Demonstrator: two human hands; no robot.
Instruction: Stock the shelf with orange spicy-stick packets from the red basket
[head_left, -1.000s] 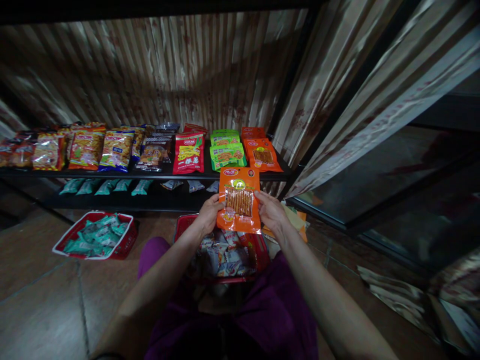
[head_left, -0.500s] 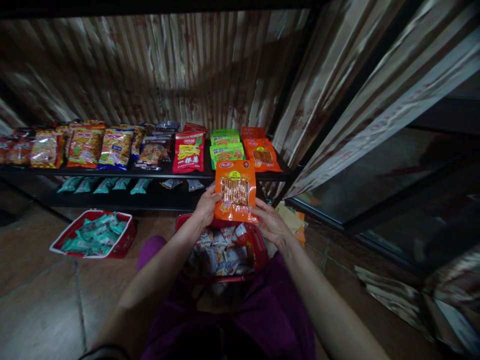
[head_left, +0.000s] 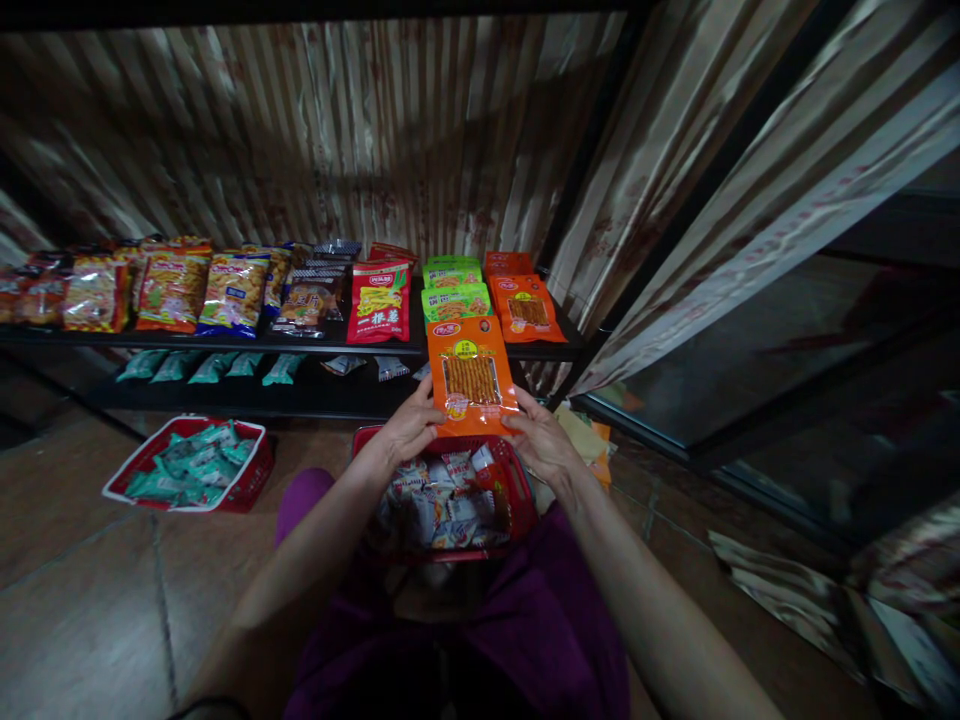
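Note:
My left hand (head_left: 406, 430) and my right hand (head_left: 541, 440) both pinch the lower corners of an orange snack packet (head_left: 470, 374) with a clear window showing brown sticks. The packet is upright in front of the black shelf (head_left: 225, 346), just below green packets (head_left: 455, 300) and left of other orange packets (head_left: 526, 306). Under my hands a red basket (head_left: 517, 475) full of small wrapped snacks rests on my lap.
The upper shelf holds a row of snack bags, with a red bag (head_left: 379, 301) near the middle. Small teal packets (head_left: 202, 367) lie on the lower shelf. A second red basket (head_left: 188, 476) of teal packets stands on the tiled floor at left. Striped curtains hang behind and at right.
Both hands have lifted the orange packet up and away from the basket toward the shelf's front edge; it now overlaps the green packets' lower edge.

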